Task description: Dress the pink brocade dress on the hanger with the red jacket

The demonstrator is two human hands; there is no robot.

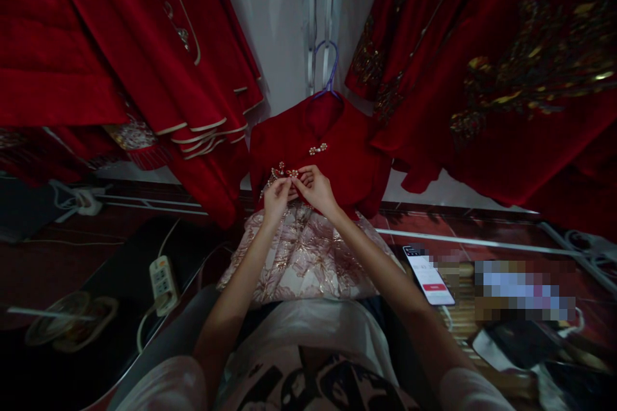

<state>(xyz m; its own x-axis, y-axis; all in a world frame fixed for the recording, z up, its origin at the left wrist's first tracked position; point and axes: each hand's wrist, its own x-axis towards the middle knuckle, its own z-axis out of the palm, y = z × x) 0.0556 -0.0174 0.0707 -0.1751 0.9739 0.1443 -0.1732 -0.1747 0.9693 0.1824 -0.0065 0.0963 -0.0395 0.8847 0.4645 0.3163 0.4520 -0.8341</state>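
Note:
A small red dress (347,160) with a pale embroidered skirt (303,257) hangs on a purple hanger (328,70) in front of me. My left hand (277,198) and my right hand (314,187) meet at its chest, fingers pinched on a beaded clasp ornament (285,173) at the front closure. A second pearl clasp (317,149) sits higher up near the collar. Both forearms reach up from my lap.
Red embroidered garments hang at the left (120,58) and right (506,70). A lit phone (429,275) lies on a surface at right. A power strip (162,282) with a cord and a glass dish (67,327) lie at left.

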